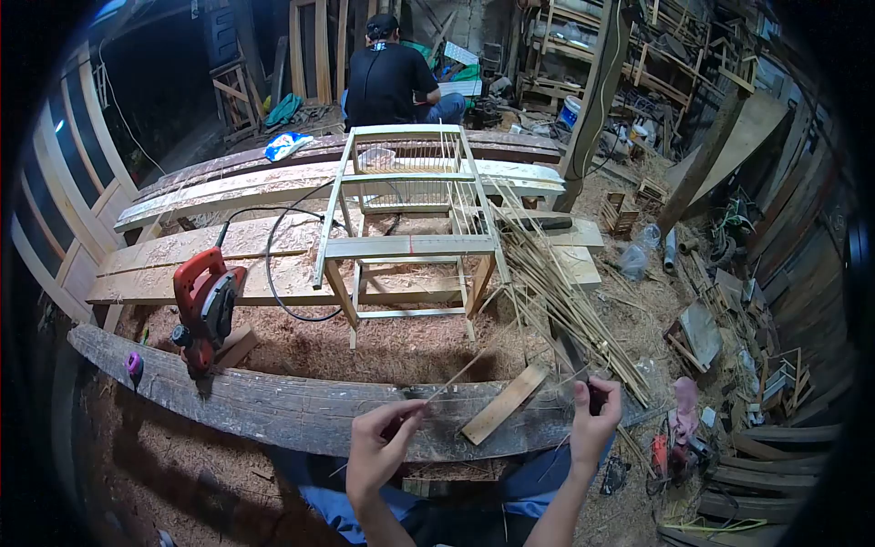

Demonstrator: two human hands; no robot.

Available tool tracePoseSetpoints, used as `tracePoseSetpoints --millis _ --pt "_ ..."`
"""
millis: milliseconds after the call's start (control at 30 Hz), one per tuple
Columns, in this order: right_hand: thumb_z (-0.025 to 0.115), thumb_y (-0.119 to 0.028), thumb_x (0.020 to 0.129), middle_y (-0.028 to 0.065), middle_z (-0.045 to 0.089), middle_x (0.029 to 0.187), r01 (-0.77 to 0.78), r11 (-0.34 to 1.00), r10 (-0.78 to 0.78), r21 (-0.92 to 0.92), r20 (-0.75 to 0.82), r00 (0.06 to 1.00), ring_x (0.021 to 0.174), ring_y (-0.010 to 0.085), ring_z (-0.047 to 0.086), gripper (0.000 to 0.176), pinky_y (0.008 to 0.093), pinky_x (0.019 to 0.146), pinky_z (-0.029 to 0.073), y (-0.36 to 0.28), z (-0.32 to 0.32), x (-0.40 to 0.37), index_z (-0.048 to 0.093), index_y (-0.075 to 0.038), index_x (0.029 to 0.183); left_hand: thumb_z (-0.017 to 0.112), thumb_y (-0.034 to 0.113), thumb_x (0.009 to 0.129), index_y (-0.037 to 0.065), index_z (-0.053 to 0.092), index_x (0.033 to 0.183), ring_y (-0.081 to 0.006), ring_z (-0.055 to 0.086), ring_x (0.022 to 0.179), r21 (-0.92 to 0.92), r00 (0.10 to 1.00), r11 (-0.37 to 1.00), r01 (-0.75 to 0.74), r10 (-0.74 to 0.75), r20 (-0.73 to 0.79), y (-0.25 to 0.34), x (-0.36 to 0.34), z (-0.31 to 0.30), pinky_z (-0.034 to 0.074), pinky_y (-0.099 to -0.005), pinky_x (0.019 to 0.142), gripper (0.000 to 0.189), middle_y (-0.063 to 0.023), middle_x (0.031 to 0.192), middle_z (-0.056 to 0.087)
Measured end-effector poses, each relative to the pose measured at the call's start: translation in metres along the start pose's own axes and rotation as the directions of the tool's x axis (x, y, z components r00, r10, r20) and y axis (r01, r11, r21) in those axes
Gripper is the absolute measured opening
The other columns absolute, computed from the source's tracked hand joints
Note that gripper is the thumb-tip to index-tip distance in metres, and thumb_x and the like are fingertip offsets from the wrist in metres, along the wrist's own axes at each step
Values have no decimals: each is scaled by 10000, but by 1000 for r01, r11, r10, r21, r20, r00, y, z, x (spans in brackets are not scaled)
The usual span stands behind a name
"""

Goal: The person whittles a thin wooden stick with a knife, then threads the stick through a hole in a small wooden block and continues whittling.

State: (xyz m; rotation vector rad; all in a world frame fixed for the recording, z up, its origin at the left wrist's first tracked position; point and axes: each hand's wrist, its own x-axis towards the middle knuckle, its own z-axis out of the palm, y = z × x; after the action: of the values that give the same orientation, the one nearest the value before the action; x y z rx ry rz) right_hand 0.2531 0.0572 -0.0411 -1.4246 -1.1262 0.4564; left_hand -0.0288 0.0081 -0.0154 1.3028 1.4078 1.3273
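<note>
My left hand (387, 442) is closed in a pinch on a thin bamboo stick (460, 372), which slants up and to the right. My right hand (594, 415) is pinched too, beside a dark blade-like piece (567, 348); what its fingers hold is too fine to make out. Between the hands a short flat wooden board (506, 403) lies on the weathered plank (301, 410). Beyond them stands a pale wooden frame (410, 246) with thin bars across its far part. A bundle of thin bamboo sticks (570, 305) leans along its right side.
A red power planer (205, 310) stands on the plank at left, its black cable looping toward the frame. A purple object (135, 365) lies near the plank's left end. Shavings cover the boards and floor. A person in black (387, 77) sits at the back, facing away.
</note>
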Motion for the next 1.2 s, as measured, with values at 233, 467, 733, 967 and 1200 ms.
tracePoseSetpoints --millis 233,467,733,967,1200 --pt "798 -240 884 48 628 807 0 995 -21 102 204 979 699 123 582 281 273 639 474 -23 30 -25 653 -18 978 581 56 1004 -44 636 1208 -80 653 788 -125 997 989 77 -77 12 -4 3 26 520 -229 680 233 -83 917 747" --pt "854 -183 781 125 715 842 221 968 -252 121 506 825 739 258 709 274 346 676 549 -50 58 -48 688 -35 941 594 34 995 -38 624 1121 -71 589 815 -212 990 968 133 -120 72 -16 -1 40 483 -231 704 148 -34 931 667" --pt "867 -137 745 113 734 857 258 917 -380 304 472 796 769 252 715 222 330 677 547 -40 54 -43 707 -36 861 604 24 983 -32 632 1089 -109 601 935 -196 984 981 -5 40 176 6 -4 31 490 -266 828 123 -37 981 645" --pt "736 -195 927 96 666 816 129 990 -133 64 79 988 741 174 635 191 312 689 499 -4 25 -10 653 -22 923 610 111 1005 -33 632 1086 -48 537 767 -289 971 939 187 -133 197 24 -16 10 430 -217 666 167 -13 835 620" --pt "781 -298 894 58 629 864 178 977 -191 114 119 974 752 136 582 318 271 688 475 -14 15 -22 620 -28 943 545 116 1044 -19 587 1095 -56 523 717 -449 933 824 345 -250 258 18 -5 21 427 -222 633 150 -9 834 598"
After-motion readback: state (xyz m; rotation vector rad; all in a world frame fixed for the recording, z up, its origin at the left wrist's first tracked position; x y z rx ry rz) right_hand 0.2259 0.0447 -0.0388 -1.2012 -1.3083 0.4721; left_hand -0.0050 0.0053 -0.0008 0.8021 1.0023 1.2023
